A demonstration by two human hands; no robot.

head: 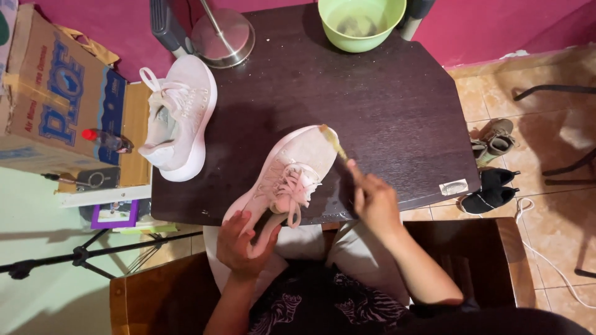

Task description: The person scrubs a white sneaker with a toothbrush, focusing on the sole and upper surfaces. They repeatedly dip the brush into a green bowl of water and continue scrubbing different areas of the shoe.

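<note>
A pale pink sneaker (pixel 297 167) lies on the dark wooden table (pixel 385 99), toe pointing away from me. My left hand (pixel 243 243) grips its heel at the table's near edge. My right hand (pixel 374 198) holds a small toothbrush (pixel 334 142) whose bristled head touches the toe of that sneaker. A second pale pink sneaker (pixel 180 115) rests on its side at the table's left edge, apart from both hands.
A green plastic bowl (pixel 361 22) stands at the table's far edge, beside a metal lamp base (pixel 223 37). A cardboard box (pixel 56 93) and a small bottle (pixel 107 140) sit to the left. Several small shoes (pixel 493 167) lie on the tiled floor at right.
</note>
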